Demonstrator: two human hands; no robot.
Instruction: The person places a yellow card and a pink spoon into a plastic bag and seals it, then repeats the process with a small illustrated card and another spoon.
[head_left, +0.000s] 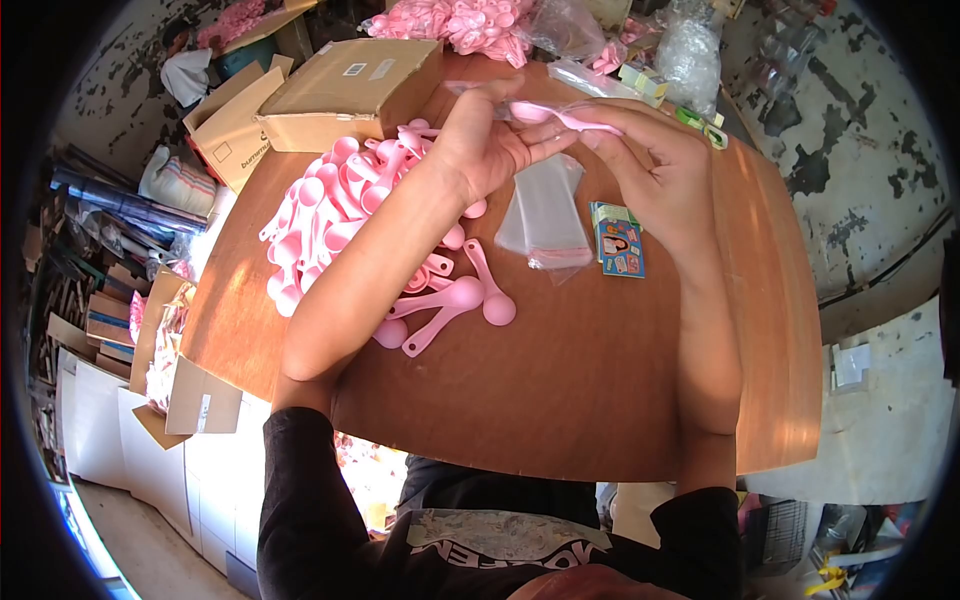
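Two hands were raised over one wooden table: the left hand and the right hand, with one pink spoon between them. One heap of pink spoons lay on the table, too many and too overlapped to count, with one stack of clear bags and one small stack of printed cards beside it. Two open cardboard boxes stood at the far left edge, and one big bag of pink spoons lay beyond them.
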